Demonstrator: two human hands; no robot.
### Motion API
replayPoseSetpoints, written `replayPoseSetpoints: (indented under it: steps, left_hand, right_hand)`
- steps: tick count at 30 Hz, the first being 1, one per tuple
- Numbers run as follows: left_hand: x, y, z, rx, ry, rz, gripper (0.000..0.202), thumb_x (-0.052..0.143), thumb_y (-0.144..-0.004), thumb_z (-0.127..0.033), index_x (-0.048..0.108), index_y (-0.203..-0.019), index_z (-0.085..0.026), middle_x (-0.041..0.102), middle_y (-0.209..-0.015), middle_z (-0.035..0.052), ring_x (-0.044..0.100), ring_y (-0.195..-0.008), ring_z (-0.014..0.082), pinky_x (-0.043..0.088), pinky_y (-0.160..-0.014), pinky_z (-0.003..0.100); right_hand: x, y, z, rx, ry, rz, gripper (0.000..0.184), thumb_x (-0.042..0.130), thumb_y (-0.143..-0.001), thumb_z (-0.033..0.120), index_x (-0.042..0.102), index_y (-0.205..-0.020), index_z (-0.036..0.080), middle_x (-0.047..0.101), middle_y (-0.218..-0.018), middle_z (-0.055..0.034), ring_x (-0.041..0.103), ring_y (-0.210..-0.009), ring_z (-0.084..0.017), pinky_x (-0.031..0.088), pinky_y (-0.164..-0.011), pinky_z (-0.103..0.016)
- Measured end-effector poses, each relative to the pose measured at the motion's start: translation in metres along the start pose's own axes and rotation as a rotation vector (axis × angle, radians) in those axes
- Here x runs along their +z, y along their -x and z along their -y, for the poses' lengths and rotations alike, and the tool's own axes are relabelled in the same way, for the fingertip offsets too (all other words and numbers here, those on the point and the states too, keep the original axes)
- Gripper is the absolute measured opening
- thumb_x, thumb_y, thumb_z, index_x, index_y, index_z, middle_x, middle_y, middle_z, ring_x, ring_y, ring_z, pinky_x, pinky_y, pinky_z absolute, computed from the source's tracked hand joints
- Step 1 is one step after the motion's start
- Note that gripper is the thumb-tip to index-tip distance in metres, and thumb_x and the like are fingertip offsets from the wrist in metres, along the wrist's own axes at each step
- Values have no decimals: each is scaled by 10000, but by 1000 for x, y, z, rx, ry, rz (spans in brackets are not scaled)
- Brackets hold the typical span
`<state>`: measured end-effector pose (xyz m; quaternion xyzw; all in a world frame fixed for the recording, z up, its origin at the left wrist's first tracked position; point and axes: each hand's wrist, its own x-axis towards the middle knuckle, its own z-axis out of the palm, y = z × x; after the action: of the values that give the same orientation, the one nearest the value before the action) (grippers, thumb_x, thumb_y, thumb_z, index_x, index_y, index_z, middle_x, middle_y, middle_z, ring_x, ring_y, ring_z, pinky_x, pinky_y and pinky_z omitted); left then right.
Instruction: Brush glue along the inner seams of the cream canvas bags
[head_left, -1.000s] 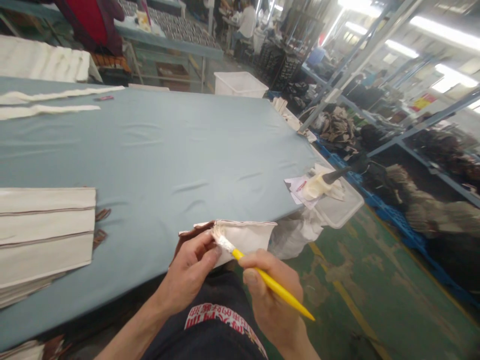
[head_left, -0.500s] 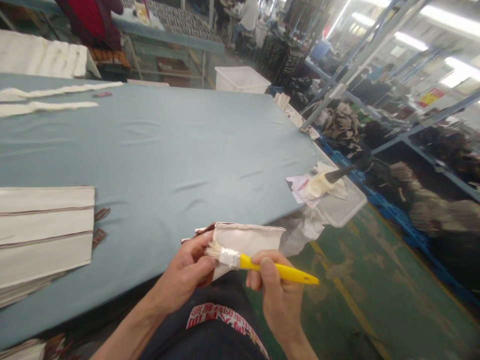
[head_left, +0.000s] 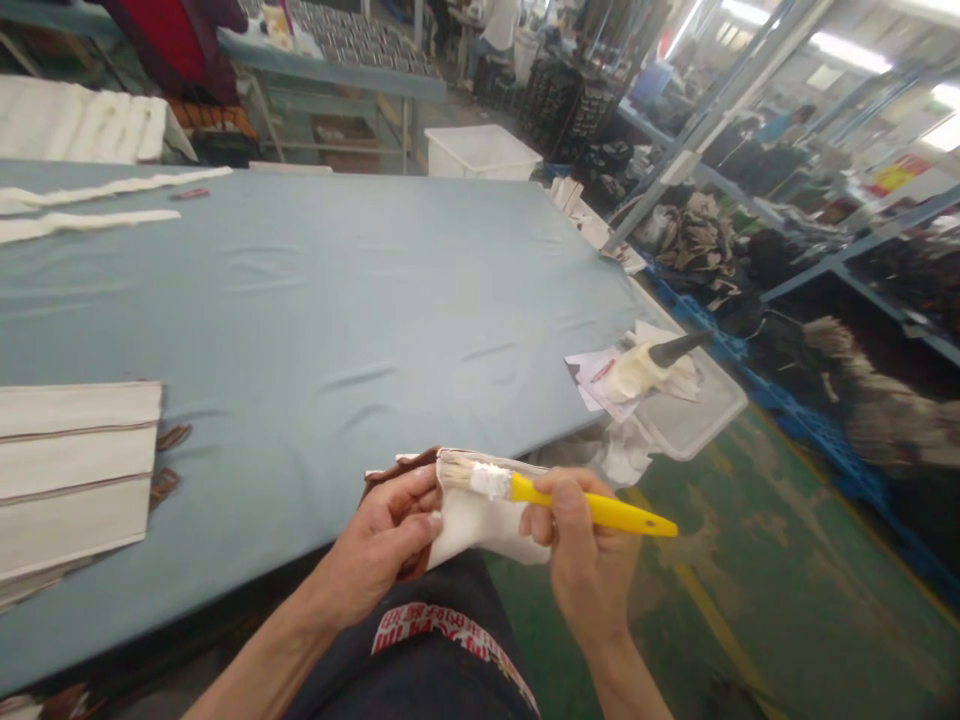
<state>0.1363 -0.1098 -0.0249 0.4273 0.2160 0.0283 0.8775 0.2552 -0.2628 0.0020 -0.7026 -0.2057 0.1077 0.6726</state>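
I see left hand (head_left: 390,540) grip pinching cloth piece (head_left: 480,522) | right hand (head_left: 581,560) grip closed around brush (head_left: 592,508) — top edge mid-coat, I judge.

Both bare forearms rise from below. The left hand (head_left: 390,535) curls in a pinch, thumb on top; the right hand (head_left: 581,560) is fisted, thumb and forefinger pinching.

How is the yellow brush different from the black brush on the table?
The yellow brush has a yellow handle; the black brush has a dark one. The yellow brush is held in the right hand, bristles on the white cloth piece; the black brush lies untouched by the table edge. Both have pale bristles.
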Motion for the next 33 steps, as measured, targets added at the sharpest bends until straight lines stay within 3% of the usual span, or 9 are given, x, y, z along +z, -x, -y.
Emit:
replayPoseSetpoints:
  steps: [3,11,15,19,22,25,29,31,33]
  left_hand:
    - [7,-11,3,-2,-14,-8,578,816,-862,-369,693,-1397,-186,571,-713,-23,308,-510,60,242,-450,172]
    - [35,-41,0,-8,-83,19,490,779,-863,-343,751,-1329,-196,755,-911,68,460,-585,100,345,-531,198]
    - [51,-51,-8,17,-246,67,386,708,-879,-275,793,-1248,-199,783,-997,77,600,-728,165,478,-688,247]
    - [62,-58,-12,64,-359,89,384,615,-898,-211,789,-1241,-196,778,-1075,82,665,-925,231,523,-859,306]
    - [67,-63,-11,82,-446,92,416,556,-885,-164,775,-1238,-189,769,-1096,78,670,-979,244,524,-869,307]
    - [72,-67,-8,111,-573,108,421,493,-868,-117,768,-1181,-180,764,-1084,77,673,-962,243,531,-859,313]
    - [79,-68,3,214,-929,12,322,460,-930,-124,744,-1073,-174,759,-1087,112,690,-1017,276,525,-942,363]
    - [81,-68,9,272,-1072,-48,308,466,-969,-152,722,-1141,-169,755,-1168,151,698,-1098,302,522,-997,387]
    - [83,-69,13,308,-1152,-31,359,450,-985,-142,674,-1265,-165,743,-1248,178,704,-1147,306,535,-1012,395]
  right_hand:
    - [-12,-16,-2,59,2,143,413,647,-1006,541,716,-806,186,550,-482,47,525,-425,-104,461,-455,-207]
    - [-42,-77,-5,161,-51,292,533,651,-957,648,664,-703,180,401,-425,80,423,-378,-89,397,-406,-209]
    - [-47,-98,-10,137,5,343,554,632,-955,668,675,-701,177,383,-469,72,372,-422,-84,311,-404,-213]
    - [-52,-109,-12,154,-10,353,579,611,-944,703,668,-703,180,344,-475,77,316,-421,-83,249,-389,-224]
    - [-57,-114,-12,156,5,353,557,588,-960,672,665,-705,183,355,-469,75,316,-416,-85,252,-394,-231]
    - [-61,-121,-11,102,114,408,481,579,-985,541,684,-683,181,411,-480,57,344,-434,-89,265,-414,-238]
    - [-62,-131,-10,81,197,442,477,545,-988,485,699,-656,179,558,-517,9,482,-475,-113,346,-464,-250]
    - [-62,-134,-12,78,221,412,486,536,-985,503,707,-666,179,582,-525,0,511,-484,-123,368,-486,-259]
    - [-62,-134,-15,80,246,372,493,529,-979,527,708,-677,180,572,-520,0,515,-488,-131,365,-494,-268]
